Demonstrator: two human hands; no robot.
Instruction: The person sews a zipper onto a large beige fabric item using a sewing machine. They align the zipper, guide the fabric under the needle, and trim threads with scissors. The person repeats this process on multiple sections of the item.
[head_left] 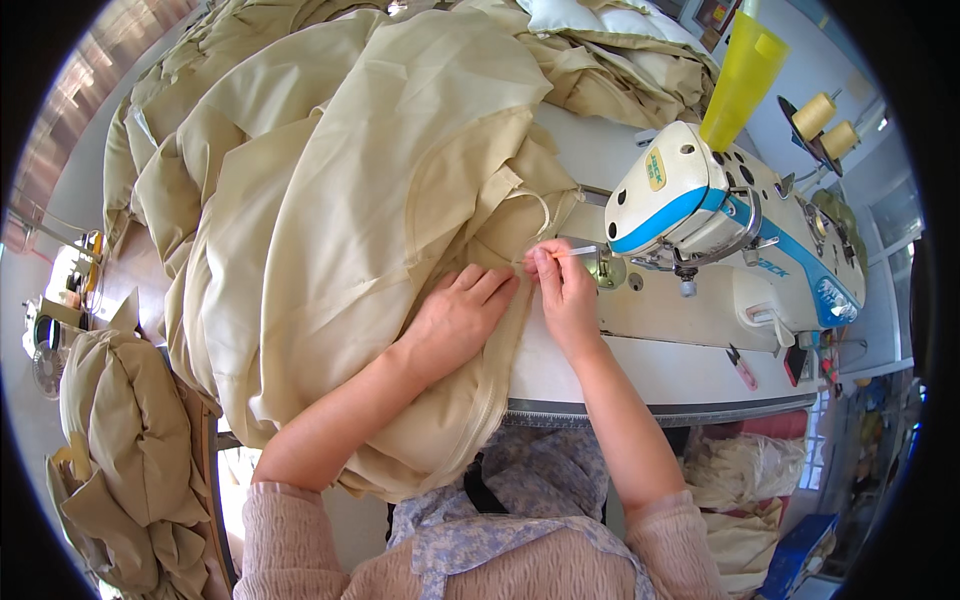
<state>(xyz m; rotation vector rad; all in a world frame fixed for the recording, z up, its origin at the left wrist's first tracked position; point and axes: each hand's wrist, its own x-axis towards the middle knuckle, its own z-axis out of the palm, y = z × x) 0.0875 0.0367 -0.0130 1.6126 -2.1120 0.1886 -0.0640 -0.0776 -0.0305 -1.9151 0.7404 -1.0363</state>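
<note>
A large piece of beige fabric (330,190), sewn like a garment, spreads across the table and hangs over its front edge. My left hand (463,312) rests on it with the fingers laid out flat, pressing the cloth near its right edge. Close by, my right hand (565,300) pinches a slim pen-like tool (575,252), orange and whitish, at the fabric's edge; its exact kind I cannot make out. Just right of the tool stands a white and blue sewing machine (680,200), its needle area partly behind the tool.
Pink-handled thread snips (742,368) lie on the table at the right. Thread cones (815,116) stand at the far right, beyond a yellow plastic piece (742,80) on the machine. More beige padded cloth (130,430) is heaped at the left. A ruler strip (660,412) lines the front edge.
</note>
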